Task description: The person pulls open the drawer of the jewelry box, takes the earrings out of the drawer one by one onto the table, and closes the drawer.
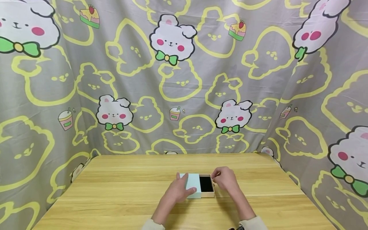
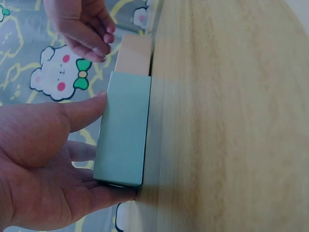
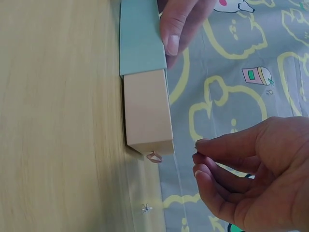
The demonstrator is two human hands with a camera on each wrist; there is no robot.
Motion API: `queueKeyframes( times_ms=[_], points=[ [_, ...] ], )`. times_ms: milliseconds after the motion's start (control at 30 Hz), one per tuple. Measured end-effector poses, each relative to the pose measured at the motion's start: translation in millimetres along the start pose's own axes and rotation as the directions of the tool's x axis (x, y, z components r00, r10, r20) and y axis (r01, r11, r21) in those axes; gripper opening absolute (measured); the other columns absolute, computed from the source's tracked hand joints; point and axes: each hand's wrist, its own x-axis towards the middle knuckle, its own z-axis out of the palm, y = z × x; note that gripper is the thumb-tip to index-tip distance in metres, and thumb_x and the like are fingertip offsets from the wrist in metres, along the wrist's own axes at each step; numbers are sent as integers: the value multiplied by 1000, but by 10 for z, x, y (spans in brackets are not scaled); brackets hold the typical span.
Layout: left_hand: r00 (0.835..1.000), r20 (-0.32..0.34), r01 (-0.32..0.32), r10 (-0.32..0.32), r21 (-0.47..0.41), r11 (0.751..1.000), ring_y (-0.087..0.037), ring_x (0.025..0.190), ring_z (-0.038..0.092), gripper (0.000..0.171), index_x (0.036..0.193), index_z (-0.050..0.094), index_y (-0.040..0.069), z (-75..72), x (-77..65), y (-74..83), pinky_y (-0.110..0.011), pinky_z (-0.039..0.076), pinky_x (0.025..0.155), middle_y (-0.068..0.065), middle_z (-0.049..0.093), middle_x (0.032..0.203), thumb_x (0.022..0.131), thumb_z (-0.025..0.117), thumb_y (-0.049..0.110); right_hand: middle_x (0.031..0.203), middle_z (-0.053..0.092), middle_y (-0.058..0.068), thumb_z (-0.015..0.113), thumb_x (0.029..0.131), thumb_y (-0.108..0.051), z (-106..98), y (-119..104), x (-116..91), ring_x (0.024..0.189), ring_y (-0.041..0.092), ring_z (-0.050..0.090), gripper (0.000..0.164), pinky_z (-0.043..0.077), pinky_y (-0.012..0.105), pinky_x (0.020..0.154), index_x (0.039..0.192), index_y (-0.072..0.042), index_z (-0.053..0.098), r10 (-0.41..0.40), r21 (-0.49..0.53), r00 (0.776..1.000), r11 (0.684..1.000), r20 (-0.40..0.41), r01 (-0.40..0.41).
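Observation:
A pale blue box sleeve [image 1: 193, 181] lies on the table with its pinkish-beige drawer [image 3: 147, 108] slid partly out to the right. A black lining [image 1: 206, 184] shows inside the drawer. My left hand [image 1: 179, 189] grips the sleeve, thumb on its near side and fingers about its far side and end. By the drawer's right end, my right hand [image 1: 225, 179] holds its thumb and finger tips together, apart from the box. A tiny dark speck shows between those fingertips; its kind is unclear. A small loop [image 3: 154, 157] sticks out of the drawer's end.
A small star-shaped thing [image 3: 147, 209] appears beyond the drawer's end; whether it lies or hangs is unclear. The wooden table [image 1: 129, 182] stretches around the box. A grey cartoon-print curtain [image 1: 138, 86] encloses the back and sides.

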Motion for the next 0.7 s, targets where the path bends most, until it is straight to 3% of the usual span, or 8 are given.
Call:
queueKeyframes(
  times_ms=[700],
  points=[
    [1000, 0, -19, 19, 15, 1000, -53, 121, 44, 78, 145, 36, 0, -7, 0, -15, -59, 40, 95, -38, 23, 146, 86, 68, 41, 64, 61, -2, 67, 71, 2, -58, 163, 20, 54, 13, 51, 12, 41, 29, 52, 69, -10, 66, 63, -16, 998, 998, -6, -63]
  ],
)
